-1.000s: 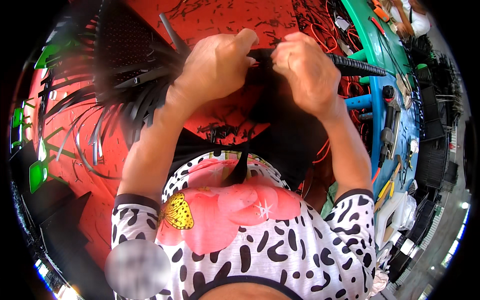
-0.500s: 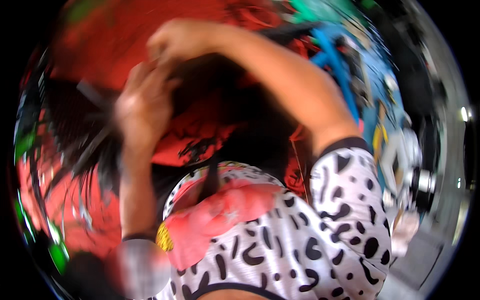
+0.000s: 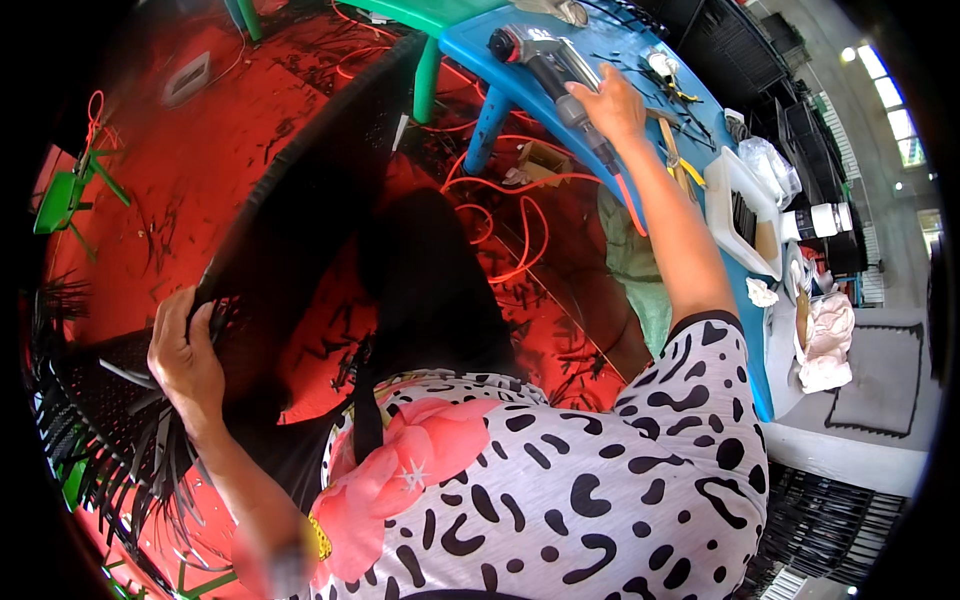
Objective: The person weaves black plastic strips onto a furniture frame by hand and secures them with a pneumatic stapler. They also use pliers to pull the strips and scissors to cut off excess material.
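At the lower left of the frame, the left hand (image 3: 185, 355) is gripping the rim of a black woven plastic-wicker panel (image 3: 300, 215), fingers curled around it, likely steadying it across the lap. Loose black strips (image 3: 150, 470) are hanging below. At upper right, the right hand (image 3: 610, 105) is closing around a grey air-powered staple gun (image 3: 555, 70) lying on the blue plastic bench (image 3: 480, 45), its orange hose (image 3: 510, 215) trailing down to the red floor (image 3: 180, 170).

black woven panel (image 3: 300, 190), blue table (image 3: 600, 60), red floor (image 3: 200, 150)
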A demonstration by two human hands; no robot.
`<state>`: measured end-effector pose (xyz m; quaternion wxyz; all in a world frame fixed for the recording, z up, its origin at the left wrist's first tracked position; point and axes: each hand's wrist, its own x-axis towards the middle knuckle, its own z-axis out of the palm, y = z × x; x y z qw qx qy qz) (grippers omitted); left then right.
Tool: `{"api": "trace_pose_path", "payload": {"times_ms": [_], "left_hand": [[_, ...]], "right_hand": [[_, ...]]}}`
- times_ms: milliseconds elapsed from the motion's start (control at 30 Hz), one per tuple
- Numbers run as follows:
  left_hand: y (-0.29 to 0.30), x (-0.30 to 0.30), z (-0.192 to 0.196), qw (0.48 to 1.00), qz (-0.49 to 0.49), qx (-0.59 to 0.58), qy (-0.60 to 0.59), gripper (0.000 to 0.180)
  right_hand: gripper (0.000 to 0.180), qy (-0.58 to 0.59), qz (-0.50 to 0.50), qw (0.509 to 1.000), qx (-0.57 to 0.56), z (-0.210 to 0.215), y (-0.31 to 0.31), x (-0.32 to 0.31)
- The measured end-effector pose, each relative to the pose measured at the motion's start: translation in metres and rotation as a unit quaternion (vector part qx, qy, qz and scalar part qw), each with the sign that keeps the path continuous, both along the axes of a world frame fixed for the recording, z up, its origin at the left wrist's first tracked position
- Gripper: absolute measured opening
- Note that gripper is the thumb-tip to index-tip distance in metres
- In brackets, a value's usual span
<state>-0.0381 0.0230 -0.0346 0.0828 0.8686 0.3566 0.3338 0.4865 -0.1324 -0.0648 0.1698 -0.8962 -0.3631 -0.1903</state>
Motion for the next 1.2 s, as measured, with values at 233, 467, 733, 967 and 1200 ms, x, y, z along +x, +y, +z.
{"api": "trace_pose_path", "payload": {"times_ms": [233, 467, 733, 967, 1200], "left_hand": [[-0.003, -0.010, 0.008, 0.999, 0.022, -0.042, 0.000, 0.019], [-0.011, -0.007, 0.014, 0.999, 0.011, -0.034, -0.022, 0.019], [-0.002, -0.017, 0.011, 0.998, -0.050, -0.026, -0.032, 0.030], [0.006, -0.012, 0.008, 0.995, -0.045, -0.083, -0.014, 0.026], [0.006, 0.000, 0.013, 0.993, -0.035, -0.110, 0.014, 0.026]], "right_hand": [[0.081, 0.155, -0.048, 0.973, -0.165, 0.014, 0.068, -0.022], [0.038, 0.163, 0.014, 0.957, -0.240, -0.023, 0.080, 0.043], [0.018, 0.314, 0.203, 0.926, -0.052, 0.077, 0.020, -0.080], [0.037, 0.521, 0.366, 0.770, -0.045, 0.137, -0.008, -0.258], [0.015, 0.633, 0.380, 0.670, -0.083, 0.137, 0.001, -0.316]]}}
